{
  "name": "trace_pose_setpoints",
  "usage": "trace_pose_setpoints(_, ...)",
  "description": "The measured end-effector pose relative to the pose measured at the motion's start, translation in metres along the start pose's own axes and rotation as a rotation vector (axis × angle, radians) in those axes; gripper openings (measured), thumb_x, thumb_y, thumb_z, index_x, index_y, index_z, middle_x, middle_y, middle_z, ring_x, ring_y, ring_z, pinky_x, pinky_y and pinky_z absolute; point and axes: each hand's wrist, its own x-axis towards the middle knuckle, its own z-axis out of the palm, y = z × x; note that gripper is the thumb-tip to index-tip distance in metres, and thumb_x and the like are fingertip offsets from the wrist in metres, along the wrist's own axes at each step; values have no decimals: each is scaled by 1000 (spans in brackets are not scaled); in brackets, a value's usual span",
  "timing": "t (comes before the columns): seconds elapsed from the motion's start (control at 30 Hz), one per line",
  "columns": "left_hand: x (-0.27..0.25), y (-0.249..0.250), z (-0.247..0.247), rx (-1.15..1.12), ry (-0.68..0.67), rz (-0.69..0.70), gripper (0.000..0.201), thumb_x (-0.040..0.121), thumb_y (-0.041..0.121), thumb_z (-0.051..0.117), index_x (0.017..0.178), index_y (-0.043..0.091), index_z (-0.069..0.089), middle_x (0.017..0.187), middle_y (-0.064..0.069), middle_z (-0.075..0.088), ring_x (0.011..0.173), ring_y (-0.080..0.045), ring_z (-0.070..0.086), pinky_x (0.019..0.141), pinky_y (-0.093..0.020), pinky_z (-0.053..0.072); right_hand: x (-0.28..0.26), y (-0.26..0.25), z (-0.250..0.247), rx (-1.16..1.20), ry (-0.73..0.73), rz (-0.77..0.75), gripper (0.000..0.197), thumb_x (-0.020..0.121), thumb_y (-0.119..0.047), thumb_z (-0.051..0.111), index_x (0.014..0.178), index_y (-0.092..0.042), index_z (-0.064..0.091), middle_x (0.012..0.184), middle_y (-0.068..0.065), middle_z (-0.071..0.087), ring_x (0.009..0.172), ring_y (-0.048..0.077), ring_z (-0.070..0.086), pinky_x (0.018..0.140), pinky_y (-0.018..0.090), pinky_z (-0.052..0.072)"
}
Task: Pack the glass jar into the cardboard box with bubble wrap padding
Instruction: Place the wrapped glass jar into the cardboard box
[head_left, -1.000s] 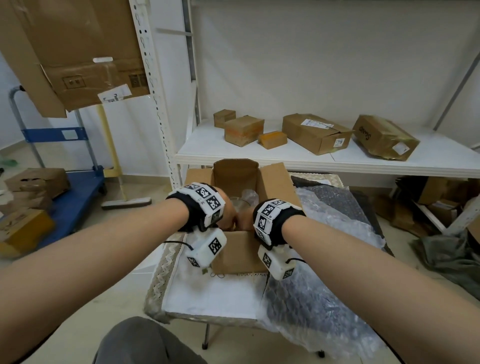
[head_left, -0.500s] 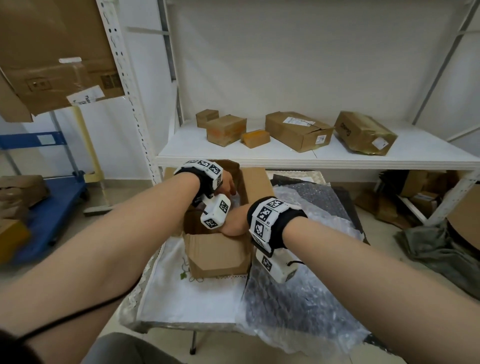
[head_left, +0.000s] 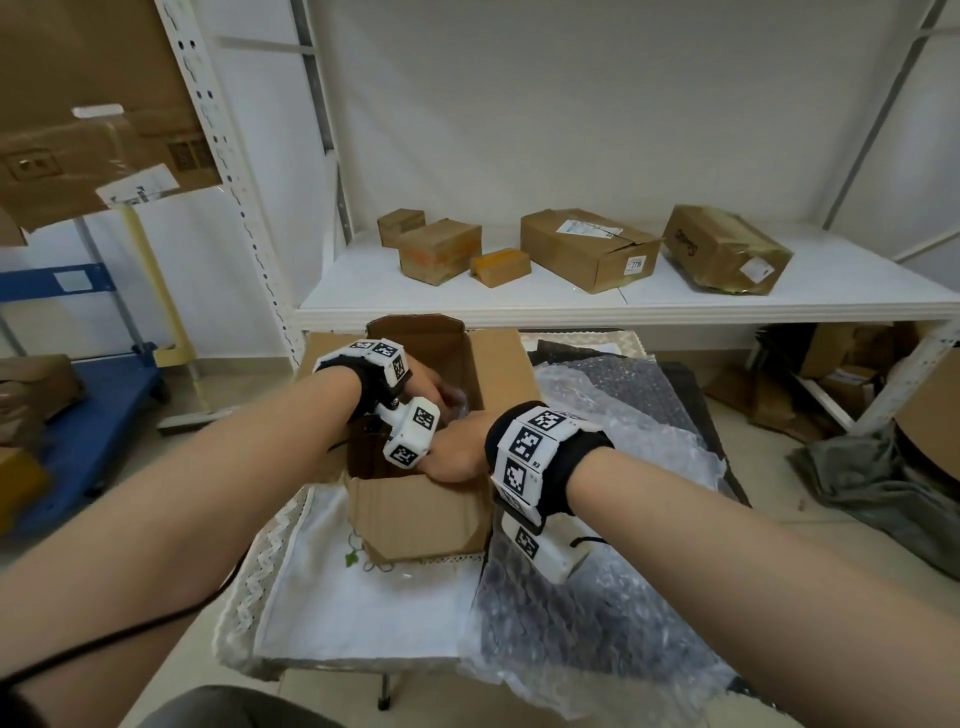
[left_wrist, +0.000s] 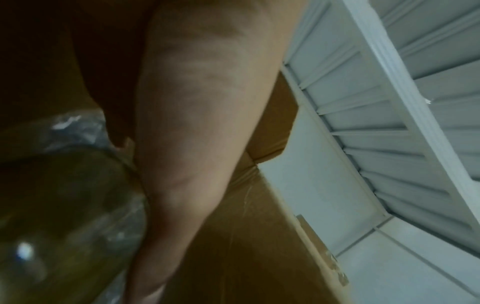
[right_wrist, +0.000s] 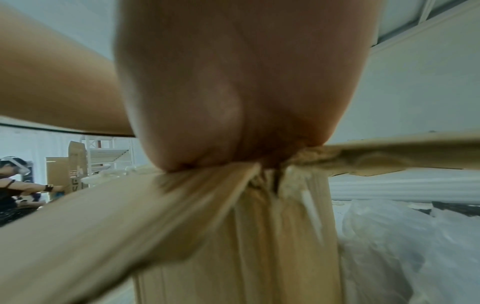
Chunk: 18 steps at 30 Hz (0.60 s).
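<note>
The open cardboard box (head_left: 421, 519) stands on a cloth-covered table. My left hand (head_left: 428, 387) reaches down into it from the left. In the left wrist view the thumb (left_wrist: 194, 123) lies along the glass jar (left_wrist: 64, 195), which sits inside the box with bubble wrap (left_wrist: 75, 127) around its rim; the other fingers are in shadow at that rim. My right hand (head_left: 457, 452) is at the box's near right corner. Its palm heel (right_wrist: 233, 92) presses on the crumpled corner (right_wrist: 259, 181) and its fingers hook over the rim, hidden inside.
A large loose bubble wrap sheet (head_left: 623, 441) covers the table's right half. The white cloth (head_left: 363, 597) lies in front of the box. Behind it, a white shelf (head_left: 623, 306) carries several cardboard boxes (head_left: 587, 249). A blue cart (head_left: 93, 415) stands left and grey fabric (head_left: 857, 483) lies on the floor right.
My left hand has moved from the box's near side farther in and deeper, over the jar. The right hand has stayed at the near right corner. The head view has shifted.
</note>
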Motion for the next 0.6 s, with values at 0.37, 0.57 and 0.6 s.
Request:
trace_pose_setpoints(0.37,-104,46,-32,-65,286,181,34,98,20,56,132,18,59,124,-3,64,98,-12,62,77,-19,51,-12,16,-28,233,304,-90,17,92,-26,62,84,-19,75,90,-3,73,77,10,61,72,24,50)
trace_pose_setpoints(0.57,-125,79,-17,-375,385,315,28,102,17,49,125,6,59,112,-12,69,96,-23,67,86,-33,55,-51,49,-36,388,632,-11,23,95,-27,58,95,-19,80,88,-4,70,71,2,55,63,13,37)
trace_pose_setpoints(0.6,-126,87,-14,-376,388,334,27,102,18,47,123,7,60,110,-11,70,93,-21,69,79,-29,56,-57,56,-33,414,679,36,24,95,-28,58,94,-18,80,88,-1,71,70,4,55,63,15,38)
